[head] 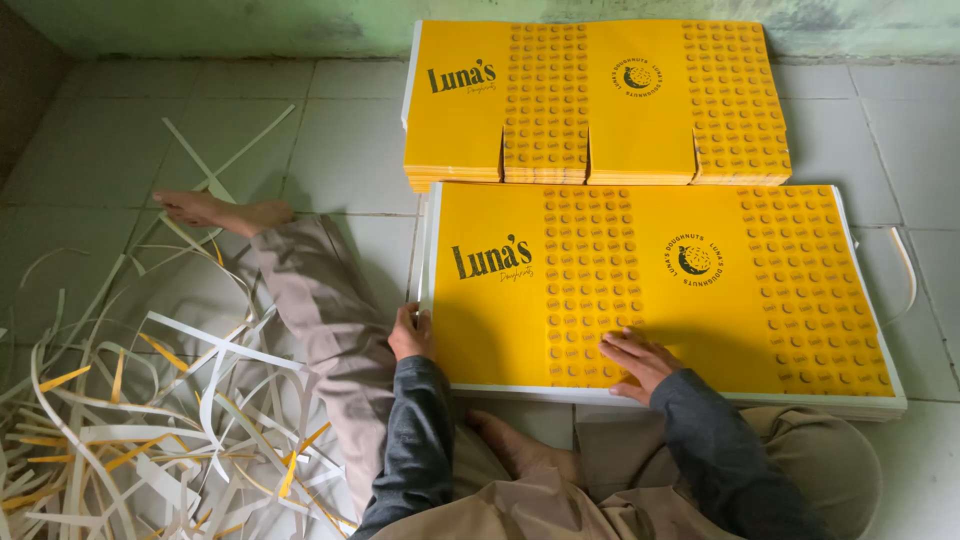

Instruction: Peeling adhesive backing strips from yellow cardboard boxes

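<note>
Stack of uncut yellow printed box sheets (700, 290), white-bordered, lying flat on the tiled floor (350, 150) directly before the seated person, patterned with rows of small round motifs and a circular emblem. Left hand (410, 333) at the stack's left edge, fingers curled against the white margin, touching it; whether it pinches a sheet cannot be told. Right hand (637, 360) laid flat on top of the stack near its front edge, fingers spread apart, pressing rather than grasping. Second stack of trimmed yellow box blanks (590, 100), notched along its near edge, just beyond the first, close to the green wall (200, 20). Heap of white and yellow paper trimmings (130, 420) on the floor at the person's left, around the outstretched leg (310, 290) and bare foot (205, 210). One loose strip (905, 265) beside the stack's right end.
</note>
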